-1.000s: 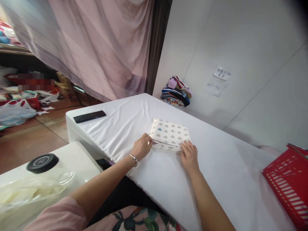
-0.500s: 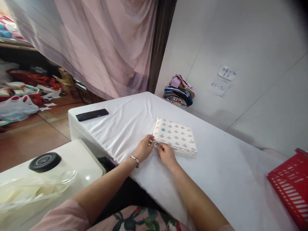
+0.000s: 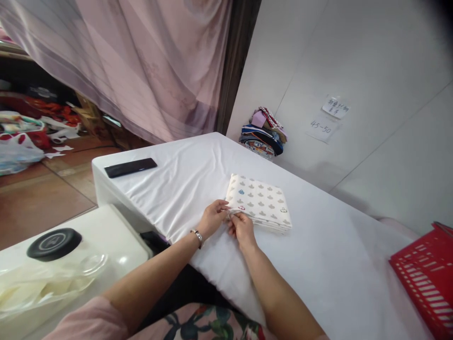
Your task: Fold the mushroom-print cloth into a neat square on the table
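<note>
Here's the folded cloth (image 3: 260, 198), flat on the table (image 3: 318, 264), and this looks like corner-straightening work: at the cloth's near-left corner the right hand (image 3: 244, 231) pinches the edge, while the left hand (image 3: 214, 218), fingers drawn narrow, touches the same corner, its hold too hidden to call. The next move calls for a light touch, layers kept flush!

Head cam, looking fwd & down, tbl (image 3: 336, 264) near
</note>
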Available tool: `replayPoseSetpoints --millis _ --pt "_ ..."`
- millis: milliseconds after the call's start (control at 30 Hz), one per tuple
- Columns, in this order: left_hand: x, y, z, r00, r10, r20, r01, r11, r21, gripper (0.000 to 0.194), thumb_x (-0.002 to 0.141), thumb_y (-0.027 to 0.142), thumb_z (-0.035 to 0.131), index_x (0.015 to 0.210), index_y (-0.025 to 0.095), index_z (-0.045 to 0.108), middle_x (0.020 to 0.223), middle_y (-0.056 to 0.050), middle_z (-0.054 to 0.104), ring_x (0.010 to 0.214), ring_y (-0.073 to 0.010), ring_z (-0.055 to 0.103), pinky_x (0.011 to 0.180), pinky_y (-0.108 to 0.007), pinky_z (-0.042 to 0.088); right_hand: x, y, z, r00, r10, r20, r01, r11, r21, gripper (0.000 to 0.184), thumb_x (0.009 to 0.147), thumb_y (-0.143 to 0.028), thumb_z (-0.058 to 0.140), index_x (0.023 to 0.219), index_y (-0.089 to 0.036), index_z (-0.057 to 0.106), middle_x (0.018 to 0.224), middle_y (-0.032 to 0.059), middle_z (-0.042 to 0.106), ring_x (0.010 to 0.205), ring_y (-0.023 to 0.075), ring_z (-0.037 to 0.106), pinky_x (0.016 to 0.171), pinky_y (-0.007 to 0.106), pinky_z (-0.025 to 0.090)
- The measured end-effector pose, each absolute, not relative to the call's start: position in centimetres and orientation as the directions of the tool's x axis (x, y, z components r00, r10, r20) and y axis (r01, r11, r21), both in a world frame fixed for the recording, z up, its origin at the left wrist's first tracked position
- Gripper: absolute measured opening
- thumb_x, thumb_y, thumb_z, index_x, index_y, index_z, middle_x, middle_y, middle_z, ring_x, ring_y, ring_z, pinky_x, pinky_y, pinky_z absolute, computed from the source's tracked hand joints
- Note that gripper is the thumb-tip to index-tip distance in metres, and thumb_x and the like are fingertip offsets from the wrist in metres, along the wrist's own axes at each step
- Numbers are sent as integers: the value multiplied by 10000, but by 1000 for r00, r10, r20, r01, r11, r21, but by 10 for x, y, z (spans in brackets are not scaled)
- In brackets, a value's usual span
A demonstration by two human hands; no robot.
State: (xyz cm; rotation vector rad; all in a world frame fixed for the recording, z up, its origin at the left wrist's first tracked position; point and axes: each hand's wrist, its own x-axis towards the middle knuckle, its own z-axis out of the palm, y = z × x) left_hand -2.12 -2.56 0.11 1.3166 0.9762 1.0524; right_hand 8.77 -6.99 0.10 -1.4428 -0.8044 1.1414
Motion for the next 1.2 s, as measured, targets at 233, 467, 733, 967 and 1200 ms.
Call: replayPoseSetpoints --millis 233,467,733,967,1200 --pt "-26 15 10 239 969 56 237 -114 965 208 744 292 540 906 184 613 766 -4 661 618 -112 574 593 -231 473 90 -72 0 326 925 -196 -89 -176 -980 175 680 -345 564 624 -187 511 453 -65 514 332 76 447 316 181 258" --pt "4 86 15 216 976 12 540 -130 832 407 798 379 527 1165 204 541 1084 -56 645 906 -170 609 790 -253 448 87 -72 -9 307 933 -190 -119 -160 -980 231 670 -414 586 647 -196 510 446 -67 498 329 83 442 308 185 246" --pt "38 129 12 191 981 -22 628 -105 771 424 766 353 549 1139 152 556 1097 -124 634 1003 -238 586 814 -295 424 85 -71 -12 297 939 -176 -61 -166 -984 212 673 -370 578 594 -195 488 408 -74 474 317 73 406 320 182 243" --pt "51 151 6 129 992 -16 643 -71 762 324 788 244 499 1087 166 598 1089 -112 639 1025 -215 576 829 -278 410 85 -73 -15 308 942 -132 -21 -133 -991 210 689 -357 563 583 -200 472 391 -86 422 326 66 368 346 189 251" --pt "53 162 -1 134 990 -49 623 -46 781 335 775 236 528 1091 153 602 1060 -108 649 984 -211 588 815 -271 413 82 -72 -10 278 954 -112 8 -118 -993 210 712 -354 547 588 -199 480 386 -83 414 348 68 366 373 191 270"
